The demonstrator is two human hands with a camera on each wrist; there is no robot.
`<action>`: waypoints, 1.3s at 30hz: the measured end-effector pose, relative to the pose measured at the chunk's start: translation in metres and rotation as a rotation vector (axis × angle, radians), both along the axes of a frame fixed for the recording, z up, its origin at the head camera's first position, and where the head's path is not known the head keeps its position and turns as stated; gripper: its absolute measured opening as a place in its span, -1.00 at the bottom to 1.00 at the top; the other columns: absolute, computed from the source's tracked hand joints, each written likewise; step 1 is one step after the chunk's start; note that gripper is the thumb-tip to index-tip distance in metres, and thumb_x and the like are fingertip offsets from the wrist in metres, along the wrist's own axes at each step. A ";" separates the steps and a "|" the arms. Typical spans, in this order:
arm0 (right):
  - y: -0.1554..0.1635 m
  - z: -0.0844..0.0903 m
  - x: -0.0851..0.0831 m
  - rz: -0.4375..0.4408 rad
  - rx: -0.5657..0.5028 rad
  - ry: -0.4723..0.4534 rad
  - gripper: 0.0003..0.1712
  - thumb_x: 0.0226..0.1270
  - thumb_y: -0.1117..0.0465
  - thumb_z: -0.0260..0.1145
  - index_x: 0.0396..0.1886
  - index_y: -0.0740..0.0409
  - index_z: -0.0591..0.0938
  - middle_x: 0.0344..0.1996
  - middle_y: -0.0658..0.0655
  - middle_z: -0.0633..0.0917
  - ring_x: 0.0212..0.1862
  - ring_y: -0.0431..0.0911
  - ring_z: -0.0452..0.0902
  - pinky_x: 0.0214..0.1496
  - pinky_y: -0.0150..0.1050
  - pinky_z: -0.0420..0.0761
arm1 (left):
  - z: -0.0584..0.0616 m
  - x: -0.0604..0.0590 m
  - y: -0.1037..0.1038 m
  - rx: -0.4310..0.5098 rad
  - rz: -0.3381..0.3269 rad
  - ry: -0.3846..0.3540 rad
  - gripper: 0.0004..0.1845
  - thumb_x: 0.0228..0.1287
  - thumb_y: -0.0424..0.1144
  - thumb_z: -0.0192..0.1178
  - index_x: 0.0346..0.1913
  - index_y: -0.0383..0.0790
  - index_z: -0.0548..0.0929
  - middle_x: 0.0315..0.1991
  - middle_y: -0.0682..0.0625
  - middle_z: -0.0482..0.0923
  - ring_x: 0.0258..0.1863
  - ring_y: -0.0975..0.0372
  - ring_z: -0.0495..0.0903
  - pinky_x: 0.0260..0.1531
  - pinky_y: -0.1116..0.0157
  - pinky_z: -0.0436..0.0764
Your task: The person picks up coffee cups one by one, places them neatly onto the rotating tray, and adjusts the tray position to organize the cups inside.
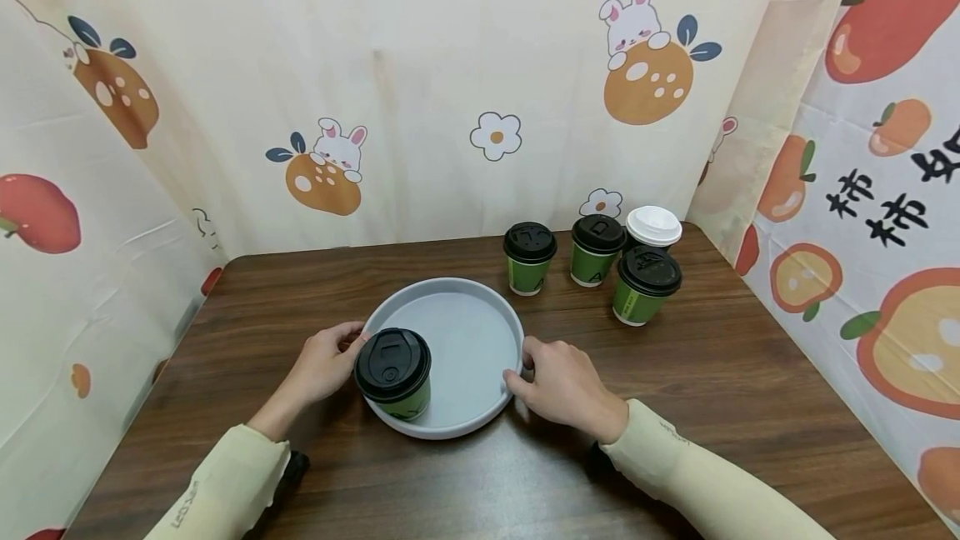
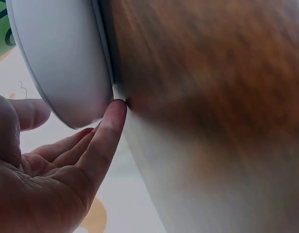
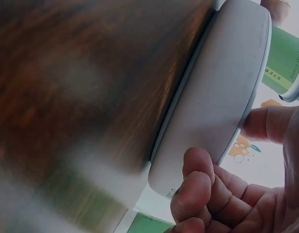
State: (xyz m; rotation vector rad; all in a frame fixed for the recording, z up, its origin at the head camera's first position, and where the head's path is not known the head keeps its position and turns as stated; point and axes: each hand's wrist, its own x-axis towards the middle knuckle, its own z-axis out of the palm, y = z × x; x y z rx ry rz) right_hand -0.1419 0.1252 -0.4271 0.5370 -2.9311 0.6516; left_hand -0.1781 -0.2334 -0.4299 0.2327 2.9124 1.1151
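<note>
A round grey tray lies on the brown wooden table. On its near-left part stands a green paper cup with a black lid. My left hand holds the tray's left rim. In the left wrist view a fingertip touches the tray at its base and the thumb lies by the rim. My right hand grips the right rim. In the right wrist view, curled fingers sit under the tray's wall with the cup beyond.
At the back right stand three more green cups with black lids and a white-lidded cup. Printed fabric walls close the table at the back, left and right.
</note>
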 end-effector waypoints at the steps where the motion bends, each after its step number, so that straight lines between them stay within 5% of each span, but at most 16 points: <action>1: 0.000 0.000 0.000 0.001 0.000 0.001 -0.65 0.29 -0.09 0.42 -0.48 0.01 0.54 -0.72 -0.11 0.44 -0.62 -0.20 0.35 -0.57 -0.24 0.36 | 0.000 0.000 0.000 -0.002 -0.002 0.004 -0.57 0.59 -0.19 0.11 0.30 -0.45 0.57 -0.05 -0.17 0.72 -0.10 0.07 0.65 -0.11 0.12 0.61; 26: 0.006 0.000 -0.003 -0.029 -0.036 0.013 -0.67 0.30 -0.10 0.45 -0.50 -0.07 0.57 -0.70 -0.15 0.48 -0.59 -0.22 0.40 -0.53 -0.22 0.41 | -0.001 0.000 -0.001 -0.002 -0.038 0.017 -0.63 0.54 -0.32 0.14 0.26 -0.46 0.61 0.04 -0.26 0.71 0.06 -0.03 0.63 0.00 0.00 0.60; 39: 0.015 0.002 -0.009 -0.059 -0.098 0.033 -0.63 0.34 -0.14 0.43 -0.33 0.06 0.63 -0.63 -0.12 0.50 -0.57 -0.22 0.39 -0.49 -0.22 0.43 | 0.000 0.001 -0.001 -0.004 -0.049 0.021 -0.62 0.54 -0.32 0.13 0.27 -0.46 0.60 0.08 -0.28 0.69 0.08 -0.04 0.62 0.02 -0.03 0.59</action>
